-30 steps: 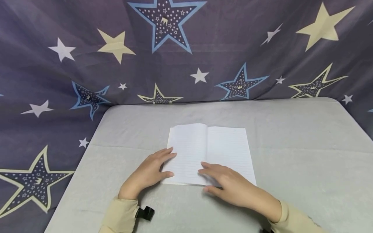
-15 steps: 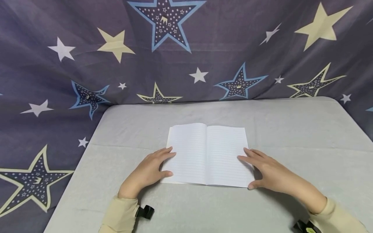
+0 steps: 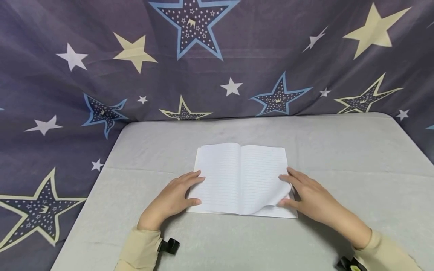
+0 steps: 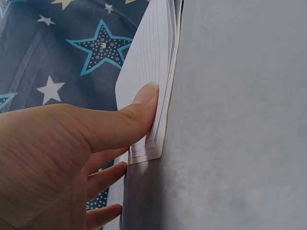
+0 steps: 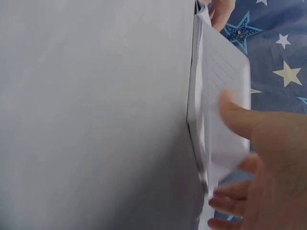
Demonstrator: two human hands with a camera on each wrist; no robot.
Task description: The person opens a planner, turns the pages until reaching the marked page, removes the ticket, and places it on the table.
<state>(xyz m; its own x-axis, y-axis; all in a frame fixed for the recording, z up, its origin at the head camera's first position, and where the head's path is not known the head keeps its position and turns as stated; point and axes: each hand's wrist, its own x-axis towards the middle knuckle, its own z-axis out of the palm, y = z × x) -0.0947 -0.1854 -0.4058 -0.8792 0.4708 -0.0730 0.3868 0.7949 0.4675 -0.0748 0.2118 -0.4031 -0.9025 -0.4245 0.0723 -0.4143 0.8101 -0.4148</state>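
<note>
A notebook with blank lined pages (image 3: 218, 177) lies spread on the grey table covering. My left hand (image 3: 173, 199) rests on its left margin, thumb and fingertips apart. In the left wrist view, the left thumb (image 4: 132, 115) presses on the pages near the corner. At the right margin, my right hand (image 3: 313, 199) touches a right-hand page (image 3: 264, 192), whose lower corner is bent up and inward beside the thumb. The right wrist view shows the lifted page (image 5: 225, 81) and a blurred thumb (image 5: 235, 115) in front of it; the exact contact is unclear.
The light grey table covering (image 3: 237, 244) surrounds the notebook. Behind and to the left hangs a dark curtain (image 3: 264, 45) printed with stars. Black straps (image 3: 168, 247) sit at the cuffs of the beige sleeves (image 3: 139, 250).
My right hand moved from the notebook's middle to its right margin. The right-hand page, flat half a second ago, now has its lower corner curled up. My left hand stayed in place.
</note>
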